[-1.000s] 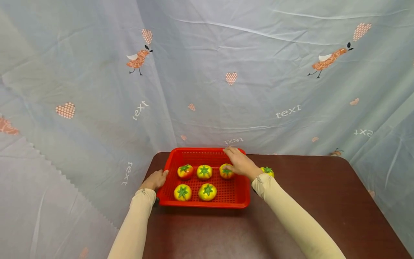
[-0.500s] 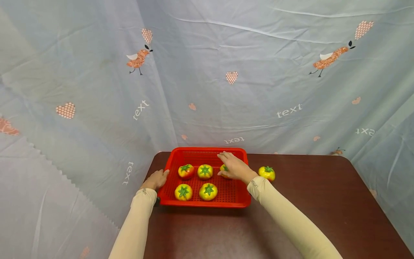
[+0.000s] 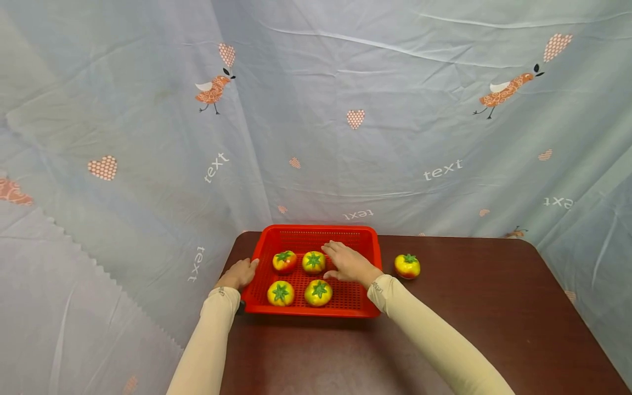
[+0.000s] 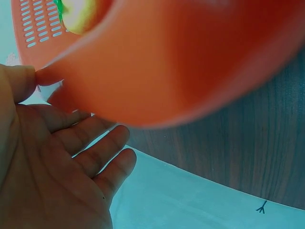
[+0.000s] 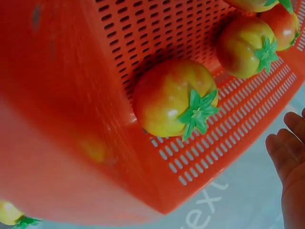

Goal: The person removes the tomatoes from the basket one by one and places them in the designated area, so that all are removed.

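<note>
A red slotted plastic basket point(image 3: 316, 311) holds several yellow-and-red tomatoes with green star-shaped tops. My left hand point(image 3: 240, 273) grips its left rim; the left wrist view has the thumb point(image 4: 21, 81) at the rim and the fingers outside. My right hand point(image 3: 350, 264) hovers palm-down above the basket's right half, fingers extended and holding nothing. Its fingertips come near the back-row tomato point(image 3: 314, 263) and, in front, another tomato point(image 3: 318, 293). Hidden under this hand in the head view, a tomato point(image 5: 175, 98) sits near the basket wall in the right wrist view.
One tomato point(image 3: 407, 266) lies on the dark brown table point(image 3: 474, 307) outside the basket's right side. Further left in the basket are a redder tomato point(image 3: 285, 262) and a yellow tomato point(image 3: 280, 293). A grey-blue printed curtain point(image 3: 316, 137) hangs behind the table and along its sides.
My right hand has moved left and slightly toward me over the basket, covering the right back-row tomato and uncovering the one on the table. My left hand stays on the rim.
</note>
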### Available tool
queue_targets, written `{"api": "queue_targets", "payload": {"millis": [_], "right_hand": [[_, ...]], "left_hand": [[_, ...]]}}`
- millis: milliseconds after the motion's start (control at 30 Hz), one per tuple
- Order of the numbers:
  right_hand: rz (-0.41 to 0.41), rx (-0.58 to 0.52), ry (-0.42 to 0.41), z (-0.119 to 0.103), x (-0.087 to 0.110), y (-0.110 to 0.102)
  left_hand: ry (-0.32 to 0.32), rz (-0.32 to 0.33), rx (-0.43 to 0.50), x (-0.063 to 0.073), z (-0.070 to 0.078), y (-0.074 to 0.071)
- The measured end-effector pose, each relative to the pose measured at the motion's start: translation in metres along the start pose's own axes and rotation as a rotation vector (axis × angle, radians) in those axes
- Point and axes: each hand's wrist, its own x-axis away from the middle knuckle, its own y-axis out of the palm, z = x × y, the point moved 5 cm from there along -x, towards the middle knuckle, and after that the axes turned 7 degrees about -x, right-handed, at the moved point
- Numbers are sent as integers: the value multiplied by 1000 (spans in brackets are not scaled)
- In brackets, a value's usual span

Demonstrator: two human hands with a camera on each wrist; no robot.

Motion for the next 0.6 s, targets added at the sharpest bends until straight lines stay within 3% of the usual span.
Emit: {"api": "queue_targets", "payload": {"millis": [200, 600], "right_hand": [[-17, 64, -7, -5, -5, 6], [-166, 173, -1, -15, -14, 28]], "left_hand": [[2, 3, 3, 0, -1, -1], [-4, 1, -1, -1, 0, 1]]}}
